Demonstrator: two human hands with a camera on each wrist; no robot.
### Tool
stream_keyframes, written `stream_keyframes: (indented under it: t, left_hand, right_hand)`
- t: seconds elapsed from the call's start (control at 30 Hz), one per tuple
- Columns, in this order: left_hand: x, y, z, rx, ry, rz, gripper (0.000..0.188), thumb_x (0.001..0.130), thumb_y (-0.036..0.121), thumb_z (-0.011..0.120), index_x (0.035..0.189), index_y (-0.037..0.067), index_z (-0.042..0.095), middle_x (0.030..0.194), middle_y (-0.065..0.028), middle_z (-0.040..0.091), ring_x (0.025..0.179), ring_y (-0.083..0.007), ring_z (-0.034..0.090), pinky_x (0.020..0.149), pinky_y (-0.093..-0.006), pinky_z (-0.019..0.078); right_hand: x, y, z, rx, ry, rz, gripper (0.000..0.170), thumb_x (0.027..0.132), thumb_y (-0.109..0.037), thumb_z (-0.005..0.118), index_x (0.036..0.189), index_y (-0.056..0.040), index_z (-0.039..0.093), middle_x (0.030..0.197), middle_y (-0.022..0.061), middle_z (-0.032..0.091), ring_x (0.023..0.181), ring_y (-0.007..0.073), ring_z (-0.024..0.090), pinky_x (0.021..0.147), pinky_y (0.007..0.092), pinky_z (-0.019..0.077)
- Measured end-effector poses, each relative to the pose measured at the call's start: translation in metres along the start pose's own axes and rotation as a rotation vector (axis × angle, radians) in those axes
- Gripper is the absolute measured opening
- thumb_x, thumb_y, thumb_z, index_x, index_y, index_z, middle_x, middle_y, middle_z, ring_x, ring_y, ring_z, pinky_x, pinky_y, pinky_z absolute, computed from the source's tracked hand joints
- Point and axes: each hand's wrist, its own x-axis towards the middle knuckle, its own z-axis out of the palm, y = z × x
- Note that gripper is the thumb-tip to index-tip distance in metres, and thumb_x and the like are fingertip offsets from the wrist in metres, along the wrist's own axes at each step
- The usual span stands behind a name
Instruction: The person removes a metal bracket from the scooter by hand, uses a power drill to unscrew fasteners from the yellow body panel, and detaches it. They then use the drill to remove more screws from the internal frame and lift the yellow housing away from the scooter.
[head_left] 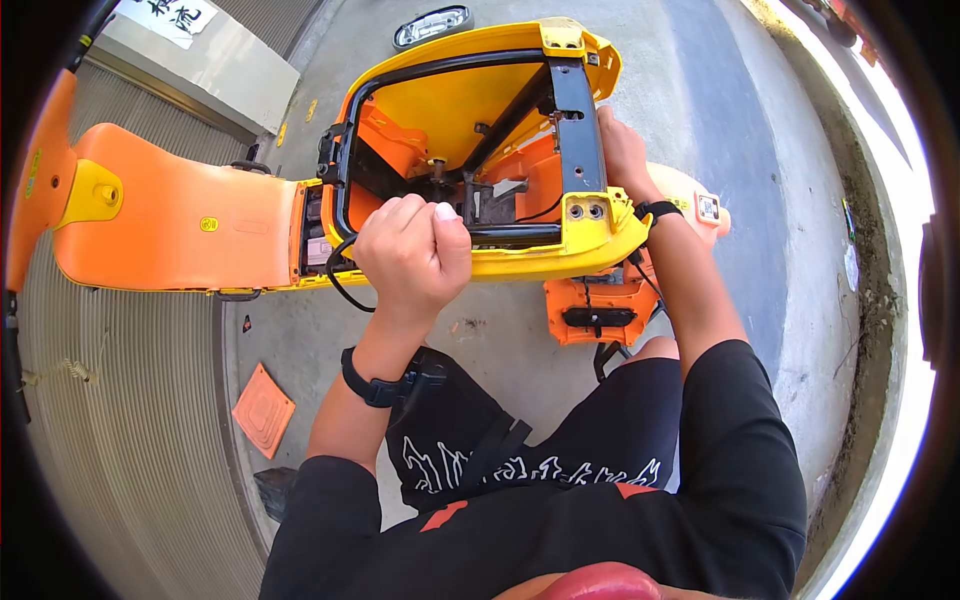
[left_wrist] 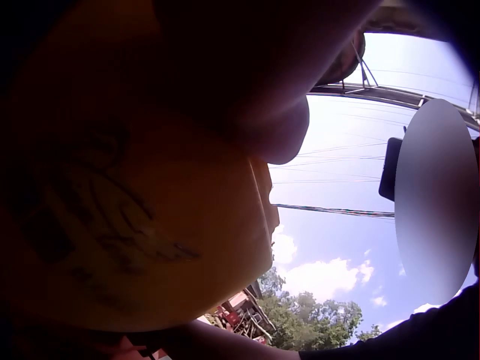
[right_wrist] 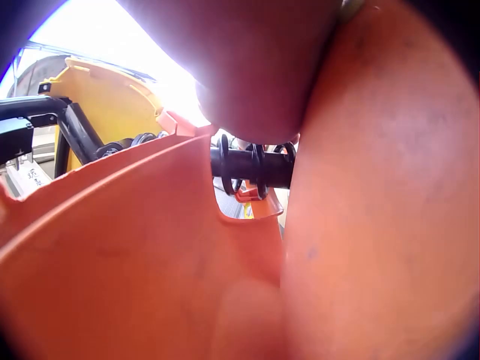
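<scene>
A yellow scooter body cover (head_left: 480,262) surrounds a black tubular frame (head_left: 515,235). My left hand (head_left: 412,250) grips the near edge of the cover, knuckles up and thumb laid alongside; the fingertips are hidden. The cover's yellow side, marked with dark scrawl (left_wrist: 127,217), fills much of the left wrist view. At the rear end, my right hand (head_left: 625,155) is against the tail of the cover, its fingers mostly out of sight. In the right wrist view that hand (right_wrist: 259,97) is above an orange panel (right_wrist: 127,240), near a black coil spring (right_wrist: 255,166).
The orange front bodywork (head_left: 190,220) of the scooter stretches left. A detached orange panel (head_left: 262,410) lies on the concrete floor. An oval grey-and-white part (head_left: 432,27) lies beyond the scooter. A ribbed shutter (head_left: 130,400) runs along the left, and a low concrete kerb (head_left: 880,330) along the right.
</scene>
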Motion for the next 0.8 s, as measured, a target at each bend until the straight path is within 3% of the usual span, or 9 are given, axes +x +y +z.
stream_keyframes:
  t: [0.03, 0.1, 0.37, 0.43, 0.5, 0.63, 0.7, 0.73, 0.8]
  left_hand:
    - [0.000, -0.002, 0.003, -0.007, 0.003, 0.000, 0.034, 0.088, 0.012, 0.048, 0.058, 0.002, 0.061, 0.055, -0.0110, 0.049, 0.052, -0.0279, 0.050, 0.049, -0.0390, 0.0387]
    - [-0.002, -0.006, 0.008, -0.021, 0.077, 0.029, 0.028, 0.080, 0.013, 0.055, 0.054, 0.005, 0.045, 0.053, -0.0086, 0.042, 0.048, -0.0258, 0.044, 0.045, -0.0373, 0.0352]
    - [-0.001, -0.003, 0.005, 0.002, 0.155, 0.027, 0.028, 0.079, 0.013, 0.057, 0.053, 0.006, 0.050, 0.052, -0.0078, 0.045, 0.047, -0.0251, 0.048, 0.044, -0.0369, 0.0384]
    - [-0.003, -0.002, 0.002, 0.006, 0.179, 0.026, 0.029, 0.080, 0.013, 0.058, 0.052, 0.006, 0.052, 0.051, -0.0079, 0.046, 0.047, -0.0251, 0.050, 0.044, -0.0370, 0.0401]
    - [-0.002, -0.001, 0.003, 0.011, 0.187, 0.004, 0.030, 0.080, 0.014, 0.058, 0.051, 0.005, 0.052, 0.051, -0.0076, 0.047, 0.047, -0.0252, 0.051, 0.045, -0.0370, 0.0415]
    - [-0.003, 0.004, -0.002, -0.008, 0.175, -0.059, 0.032, 0.084, 0.016, 0.057, 0.055, 0.004, 0.052, 0.054, -0.0108, 0.050, 0.051, -0.0291, 0.054, 0.048, -0.0404, 0.0431]
    - [-0.005, 0.004, -0.004, -0.017, 0.187, -0.075, 0.033, 0.084, 0.017, 0.057, 0.055, 0.004, 0.053, 0.055, -0.0107, 0.051, 0.052, -0.0293, 0.055, 0.048, -0.0407, 0.0437]
    - [-0.006, 0.003, -0.004, -0.008, 0.180, -0.076, 0.033, 0.085, 0.018, 0.056, 0.055, 0.004, 0.054, 0.055, -0.0107, 0.051, 0.052, -0.0293, 0.055, 0.048, -0.0409, 0.0438]
    - [-0.005, 0.006, -0.003, 0.003, 0.180, -0.069, 0.033, 0.085, 0.018, 0.056, 0.056, 0.004, 0.054, 0.055, -0.0107, 0.052, 0.053, -0.0292, 0.055, 0.049, -0.0411, 0.0440]
  right_hand:
    - [0.000, 0.001, -0.001, -0.006, 0.002, 0.002, 0.018, 0.095, -0.025, 0.052, 0.098, -0.0075, 0.053, 0.091, 0.0163, 0.069, 0.084, 0.0377, 0.066, 0.070, 0.0472, 0.0499]
    - [0.000, -0.002, -0.002, 0.005, 0.009, 0.004, 0.020, 0.097, -0.026, 0.050, 0.099, -0.0065, 0.050, 0.090, 0.0176, 0.069, 0.083, 0.0390, 0.066, 0.069, 0.0483, 0.0498]
    - [0.001, 0.003, 0.003, 0.090, 0.128, -0.157, 0.025, 0.098, -0.033, 0.050, 0.099, -0.0079, 0.052, 0.087, 0.0190, 0.069, 0.082, 0.0393, 0.066, 0.069, 0.0492, 0.0498]
    - [-0.001, -0.002, -0.005, -0.002, 0.027, 0.080, 0.026, 0.098, -0.034, 0.051, 0.101, -0.0098, 0.057, 0.087, 0.0183, 0.069, 0.084, 0.0385, 0.067, 0.071, 0.0489, 0.0504]
    - [-0.002, -0.002, -0.005, 0.017, 0.035, 0.131, 0.026, 0.097, -0.036, 0.052, 0.100, -0.0122, 0.062, 0.089, 0.0174, 0.070, 0.087, 0.0374, 0.067, 0.073, 0.0482, 0.0509]
    - [-0.004, 0.006, 0.002, 0.130, 0.086, 0.148, 0.030, 0.095, -0.039, 0.054, 0.100, -0.0111, 0.065, 0.092, 0.0181, 0.070, 0.091, 0.0381, 0.066, 0.076, 0.0484, 0.0506]
    - [-0.004, 0.015, 0.008, 0.123, 0.044, 0.117, 0.032, 0.095, -0.039, 0.054, 0.100, -0.0091, 0.065, 0.092, 0.0200, 0.069, 0.092, 0.0397, 0.065, 0.077, 0.0490, 0.0504]
    - [-0.001, 0.023, 0.010, -0.005, -0.068, 0.136, 0.033, 0.094, -0.038, 0.054, 0.100, -0.0076, 0.065, 0.093, 0.0215, 0.068, 0.093, 0.0407, 0.064, 0.078, 0.0492, 0.0502]
    - [-0.014, 0.021, 0.002, 0.133, 0.033, 0.129, 0.031, 0.096, -0.034, 0.053, 0.102, -0.0058, 0.064, 0.094, 0.0224, 0.068, 0.093, 0.0407, 0.064, 0.080, 0.0486, 0.0504]
